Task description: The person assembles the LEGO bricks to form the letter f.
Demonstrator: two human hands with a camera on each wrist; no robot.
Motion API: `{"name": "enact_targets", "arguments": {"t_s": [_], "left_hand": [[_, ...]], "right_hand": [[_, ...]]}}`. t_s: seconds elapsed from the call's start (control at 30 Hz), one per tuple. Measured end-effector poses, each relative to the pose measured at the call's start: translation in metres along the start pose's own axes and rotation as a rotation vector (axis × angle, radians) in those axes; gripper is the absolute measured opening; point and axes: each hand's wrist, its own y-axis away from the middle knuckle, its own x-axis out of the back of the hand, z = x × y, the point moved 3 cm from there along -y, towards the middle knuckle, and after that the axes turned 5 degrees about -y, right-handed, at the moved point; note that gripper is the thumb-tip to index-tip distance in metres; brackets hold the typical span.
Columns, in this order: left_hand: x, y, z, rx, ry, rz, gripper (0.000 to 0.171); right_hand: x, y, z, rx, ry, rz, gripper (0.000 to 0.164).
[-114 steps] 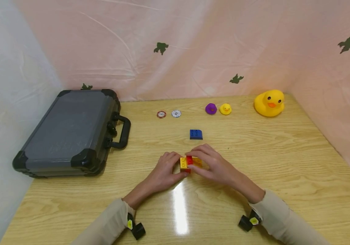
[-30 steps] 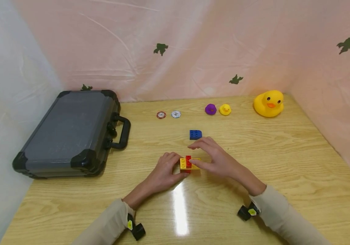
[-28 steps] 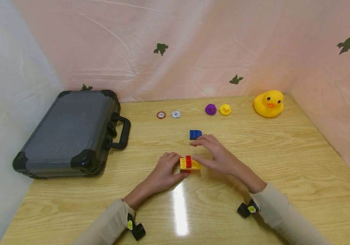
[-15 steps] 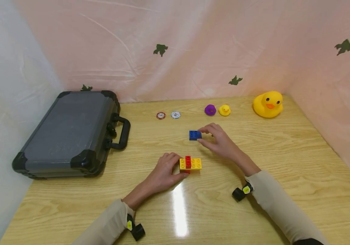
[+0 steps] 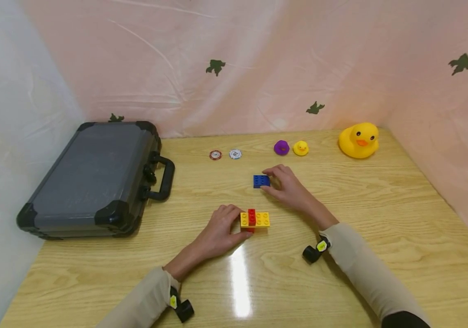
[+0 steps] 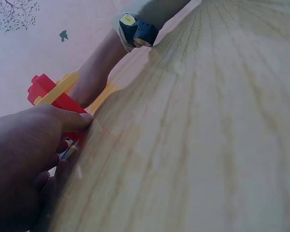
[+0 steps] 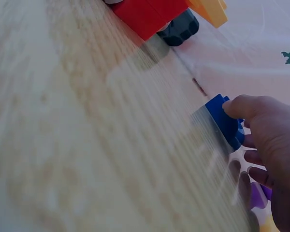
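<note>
Mid-frame, the right hand (image 5: 286, 186) now pinches the blue brick (image 5: 260, 181), leaving the red-and-yellow stack (image 5: 252, 219) gripped by the left hand (image 5: 221, 232) alone.

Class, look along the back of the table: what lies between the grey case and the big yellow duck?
The head view shows, from left to right, a red-rimmed chip, a white chip, a purple toy and a small yellow duck.
</note>
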Motion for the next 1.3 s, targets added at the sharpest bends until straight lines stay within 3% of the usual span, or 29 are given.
{"name": "enact_targets", "arguments": {"t_s": [0.8,1.3], "left_hand": [[0.001,0.0,0.0,-0.005,0.0,0.01,0.039],[0.0,0.001,0.0,-0.007,0.01,0.009,0.041]], "right_hand": [[-0.002,0.001,0.002,-0.032,0.021,-0.012,0.037],[0.01,0.021,-0.032,0.135,-0.02,0.02,0.036]]}}
